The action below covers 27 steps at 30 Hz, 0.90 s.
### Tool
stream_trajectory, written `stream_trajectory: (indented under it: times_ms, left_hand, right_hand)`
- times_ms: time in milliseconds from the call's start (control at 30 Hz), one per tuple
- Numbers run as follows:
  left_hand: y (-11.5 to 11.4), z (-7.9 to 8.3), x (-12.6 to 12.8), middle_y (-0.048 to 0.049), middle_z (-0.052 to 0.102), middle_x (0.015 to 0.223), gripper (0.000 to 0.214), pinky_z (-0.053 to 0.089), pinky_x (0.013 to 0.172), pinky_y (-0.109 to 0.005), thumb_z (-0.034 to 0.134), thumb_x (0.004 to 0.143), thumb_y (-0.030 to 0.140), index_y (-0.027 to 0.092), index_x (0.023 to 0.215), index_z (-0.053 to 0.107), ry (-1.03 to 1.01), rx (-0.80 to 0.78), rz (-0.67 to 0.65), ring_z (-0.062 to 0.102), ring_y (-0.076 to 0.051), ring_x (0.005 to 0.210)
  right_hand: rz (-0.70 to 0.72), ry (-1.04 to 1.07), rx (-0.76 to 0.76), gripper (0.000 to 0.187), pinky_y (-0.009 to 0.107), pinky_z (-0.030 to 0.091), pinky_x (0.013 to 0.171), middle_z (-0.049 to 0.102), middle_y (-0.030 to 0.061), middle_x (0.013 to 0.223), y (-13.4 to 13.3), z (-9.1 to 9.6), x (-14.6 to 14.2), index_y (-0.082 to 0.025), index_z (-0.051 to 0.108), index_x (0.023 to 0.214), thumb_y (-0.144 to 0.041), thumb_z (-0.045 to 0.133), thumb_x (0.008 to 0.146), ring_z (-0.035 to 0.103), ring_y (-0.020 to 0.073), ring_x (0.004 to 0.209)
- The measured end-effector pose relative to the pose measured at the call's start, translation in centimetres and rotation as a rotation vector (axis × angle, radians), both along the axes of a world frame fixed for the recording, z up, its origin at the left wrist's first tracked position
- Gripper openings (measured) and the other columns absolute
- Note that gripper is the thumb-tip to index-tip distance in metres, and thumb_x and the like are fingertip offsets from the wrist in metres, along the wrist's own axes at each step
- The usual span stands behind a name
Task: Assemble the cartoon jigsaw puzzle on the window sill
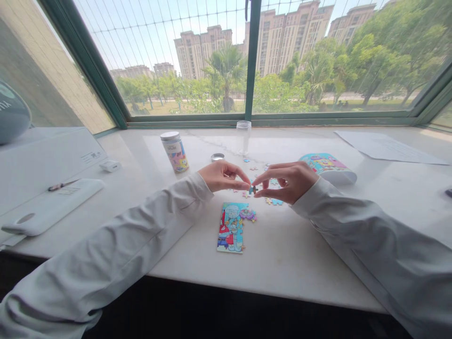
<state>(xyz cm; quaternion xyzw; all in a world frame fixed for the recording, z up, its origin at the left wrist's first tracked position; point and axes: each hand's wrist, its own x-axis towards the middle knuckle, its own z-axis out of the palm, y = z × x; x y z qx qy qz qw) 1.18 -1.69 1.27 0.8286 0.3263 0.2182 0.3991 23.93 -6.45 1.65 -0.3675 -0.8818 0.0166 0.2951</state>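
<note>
Between my two hands, above the tabletop, is a small jigsaw puzzle piece (253, 189) with blue and brown on it. My left hand (226, 176) pinches its left side between thumb and index finger. From the right, my right hand (287, 181) pinches the same piece with thumb and fingertips. Nearer to me lies a partly joined jigsaw puzzle (231, 228) with cartoon figures, its right edge uneven. A purple section (248, 214) juts out at its upper right. Loose puzzle pieces (273, 201) are scattered beneath and behind my hands, some hidden by them.
Behind stand a printed canister (175, 153), a metal lid (217, 157) and a clear jar (243, 136). At right are a curled cartoon sheet (328, 167) and white paper (388, 147). A white box (45, 155), small white adapter (110, 165) and white case (52, 207) lie left.
</note>
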Motion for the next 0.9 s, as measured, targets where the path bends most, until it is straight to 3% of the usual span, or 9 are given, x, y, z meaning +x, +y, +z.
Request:
stream_trajectory:
  times_ms: [100, 333, 900]
  left_hand:
    - [-0.27, -0.06, -0.11, 0.0112, 0.022, 0.049, 0.035, 0.016, 0.047, -0.023, 0.077, 0.068, 0.041, 0.015, 0.092, 0.074, -0.047, 0.098, 0.003, 0.018, -0.006, 0.048]
    - [-0.3, -0.39, -0.12, 0.0096, 0.027, 0.05, 0.035, 0.017, 0.045, -0.025, 0.08, 0.064, 0.042, 0.016, 0.088, 0.075, -0.112, 0.28, 0.008, 0.019, -0.006, 0.049]
    - [-0.73, -0.33, 0.26, 0.0081, 0.03, 0.053, 0.032, 0.017, 0.045, -0.025, 0.081, 0.063, 0.041, 0.018, 0.085, 0.076, -0.161, 0.349, 0.042, 0.019, -0.006, 0.049]
  right_hand:
    - [-0.026, -0.003, 0.01, 0.028, 0.024, 0.036, 0.057, 0.071, -0.0024, 0.077, 0.07, -0.06, 0.04, -0.03, 0.076, 0.09, -0.053, 0.068, 0.078, 0.051, 0.0079, 0.055]
    - [-0.068, 0.0, 0.001, 0.028, 0.026, 0.036, 0.057, 0.071, -0.0019, 0.076, 0.13, -0.12, -0.03, -0.031, 0.077, 0.088, -0.055, 0.068, 0.077, 0.054, 0.0094, 0.057]
    - [-0.112, 0.061, 0.004, 0.028, 0.026, 0.035, 0.055, 0.071, -0.0018, 0.072, 0.67, -0.48, 0.09, -0.03, 0.077, 0.083, -0.056, 0.07, 0.073, 0.051, 0.0091, 0.053]
